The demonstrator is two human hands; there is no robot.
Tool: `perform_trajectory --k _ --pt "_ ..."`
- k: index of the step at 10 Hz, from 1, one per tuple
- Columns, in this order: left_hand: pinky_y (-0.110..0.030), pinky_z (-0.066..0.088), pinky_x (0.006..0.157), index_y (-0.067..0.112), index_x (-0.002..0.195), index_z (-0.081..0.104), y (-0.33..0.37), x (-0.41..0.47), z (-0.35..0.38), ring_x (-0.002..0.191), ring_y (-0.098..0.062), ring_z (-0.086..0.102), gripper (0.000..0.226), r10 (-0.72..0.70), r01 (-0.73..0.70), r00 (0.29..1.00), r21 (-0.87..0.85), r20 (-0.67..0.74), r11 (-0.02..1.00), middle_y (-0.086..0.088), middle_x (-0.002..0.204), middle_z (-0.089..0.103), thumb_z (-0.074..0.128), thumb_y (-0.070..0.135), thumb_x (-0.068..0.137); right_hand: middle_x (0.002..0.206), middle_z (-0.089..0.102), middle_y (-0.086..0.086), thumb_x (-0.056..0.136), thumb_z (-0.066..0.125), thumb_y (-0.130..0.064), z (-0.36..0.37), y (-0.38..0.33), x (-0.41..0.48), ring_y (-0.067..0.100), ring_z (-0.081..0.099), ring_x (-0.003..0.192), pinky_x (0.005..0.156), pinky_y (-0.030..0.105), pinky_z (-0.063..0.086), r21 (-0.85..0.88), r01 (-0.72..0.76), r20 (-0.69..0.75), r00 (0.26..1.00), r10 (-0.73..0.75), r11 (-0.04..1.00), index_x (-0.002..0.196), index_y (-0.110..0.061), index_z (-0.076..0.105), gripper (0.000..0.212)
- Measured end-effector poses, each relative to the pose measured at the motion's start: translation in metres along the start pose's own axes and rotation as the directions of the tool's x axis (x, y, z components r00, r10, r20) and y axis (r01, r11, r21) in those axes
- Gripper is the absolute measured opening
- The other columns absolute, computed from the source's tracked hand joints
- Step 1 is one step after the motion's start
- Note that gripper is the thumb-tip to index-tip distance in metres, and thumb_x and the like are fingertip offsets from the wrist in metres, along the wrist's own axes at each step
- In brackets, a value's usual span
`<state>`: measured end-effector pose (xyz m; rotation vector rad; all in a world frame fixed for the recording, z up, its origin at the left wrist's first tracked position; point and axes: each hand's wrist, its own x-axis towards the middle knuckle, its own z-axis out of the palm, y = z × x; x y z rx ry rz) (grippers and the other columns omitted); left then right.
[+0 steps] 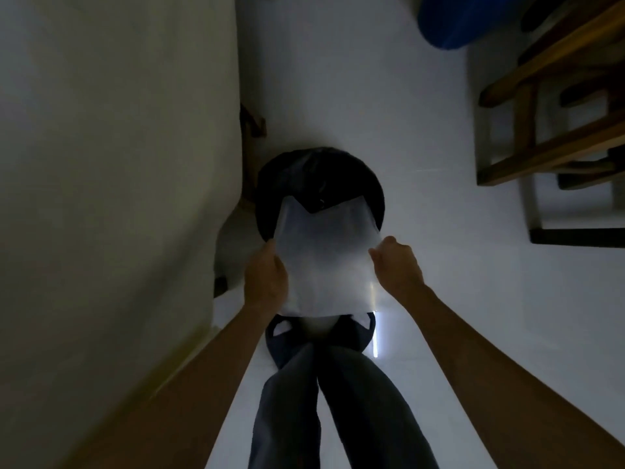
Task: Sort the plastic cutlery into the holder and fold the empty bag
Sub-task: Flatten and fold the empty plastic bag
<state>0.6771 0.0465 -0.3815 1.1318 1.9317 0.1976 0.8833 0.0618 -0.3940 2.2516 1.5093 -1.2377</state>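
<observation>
A person stands over a round dark bin (355, 177) on the white floor (439, 299), holding a thin, see-through plastic bag (324, 262) stretched flat between both hands, just above the bin and their own feet. The left hand (267, 279) has a grip closed on the bag's left edge, and the right hand (397, 265) has its fingers curled on the right edge. The bag looks empty. No cutlery or holder is in view. The film is light and slippery, so a loose pinch on either side could let it sag or drop into the bin. Folding it in the air, with no flat surface beneath it, will probably leave creases uneven. A wooden frame (541, 159) stands far right.
</observation>
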Motion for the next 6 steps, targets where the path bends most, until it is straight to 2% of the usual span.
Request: perform_trajectory --k 1,2,3,4,5,6 --pt "-0.031 0.038 0.074 0.005 0.124 0.054 -0.031 0.047 0.032 0.084 -0.026 0.052 0.033 0.046 -0.047 0.999 0.022 0.023 0.999 -0.011 0.095 0.058 0.034 0.003 0.098 0.115 0.057 0.027 0.098 0.044 -0.018 0.037 0.009 0.050 0.041 0.059 0.102 0.071 0.034 0.043 -0.028 -0.061 0.011 0.998 0.062 0.998 0.115 0.006 0.048 0.030" --pt "-0.034 0.040 0.075 0.001 0.116 0.057 -0.045 0.070 0.045 0.089 -0.033 0.056 0.029 0.028 -0.032 0.998 0.077 0.049 0.997 -0.020 0.098 0.060 0.035 0.007 0.099 0.118 0.054 0.027 0.097 0.044 -0.016 0.053 0.010 0.072 0.042 0.058 0.105 0.073 0.036 0.044 -0.061 -0.083 0.009 0.996 0.084 0.995 0.118 0.007 0.047 0.032" --pt "-0.032 0.040 0.076 -0.007 0.111 0.056 -0.057 0.091 0.058 0.101 -0.040 0.056 0.027 -0.004 -0.011 0.995 0.142 0.101 0.990 -0.028 0.110 0.059 0.038 0.007 0.097 0.117 0.054 0.027 0.097 0.047 -0.027 0.065 0.012 0.083 0.043 0.058 0.104 0.081 0.043 0.049 -0.054 -0.090 -0.017 0.996 0.090 0.994 0.119 0.007 0.046 0.040" --pt "-0.038 0.046 0.085 -0.007 0.118 0.053 -0.060 0.095 0.060 0.105 -0.040 0.055 0.031 -0.039 0.026 0.993 0.117 0.110 0.993 -0.029 0.120 0.055 0.041 0.012 0.096 0.116 0.055 0.027 0.096 0.047 -0.033 0.062 0.010 0.076 0.042 0.058 0.103 0.084 0.045 0.051 -0.044 -0.081 -0.049 0.996 0.079 0.996 0.121 0.006 0.044 0.046" --pt "-0.040 0.048 0.085 -0.005 0.116 0.052 -0.040 0.066 0.035 0.100 -0.037 0.056 0.033 -0.037 0.013 0.987 0.156 0.154 0.988 -0.027 0.119 0.052 0.042 0.019 0.097 0.122 0.052 0.025 0.097 0.043 -0.033 0.033 -0.003 0.035 0.040 0.054 0.111 0.091 0.047 0.049 -0.077 -0.023 -0.041 0.999 0.020 0.997 0.126 0.004 0.042 0.047" --pt "-0.039 0.045 0.089 -0.004 0.122 0.049 -0.019 0.026 0.017 0.107 -0.036 0.053 0.036 -0.003 -0.040 0.977 0.197 0.215 0.980 -0.025 0.125 0.049 0.040 0.022 0.098 0.129 0.047 0.023 0.100 0.038 -0.030 0.012 -0.012 -0.010 0.038 0.048 0.118 0.096 0.046 0.045 -0.161 0.046 0.006 0.999 -0.046 0.986 0.131 0.002 0.041 0.045"
